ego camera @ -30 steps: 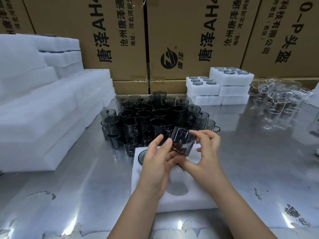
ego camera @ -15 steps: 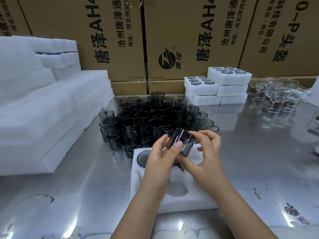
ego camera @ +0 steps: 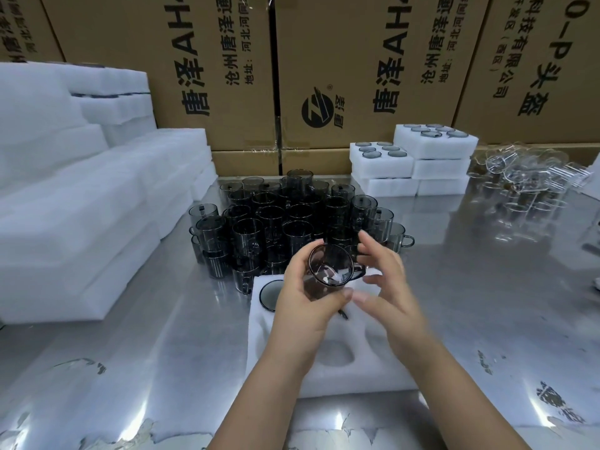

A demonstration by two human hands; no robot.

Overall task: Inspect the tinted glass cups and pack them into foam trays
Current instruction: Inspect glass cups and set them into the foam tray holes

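Observation:
My left hand (ego camera: 303,303) grips a tinted glass cup (ego camera: 329,267), tilted with its open mouth facing me, above a white foam tray (ego camera: 354,375). My right hand (ego camera: 386,287) hovers just right of the cup with blurred, spread fingers, apart from the glass or barely brushing its handle. One cup (ego camera: 271,295) sits in the tray's far left hole. An empty hole (ego camera: 334,355) shows near the tray's middle. Behind the tray stands a dense cluster of tinted cups (ego camera: 285,222) on the metal table (ego camera: 146,336).
Stacks of white foam blocks (ego camera: 81,222) fill the left side. Packed foam trays (ego camera: 415,157) are stacked at the back right, next to a pile of clear glass cups (ego camera: 532,180). Cardboard boxes (ego camera: 357,66) wall off the back.
The cup has turned from side-on to mouth toward me. My right hand has let go of it and drawn slightly away; the left hand keeps hold.

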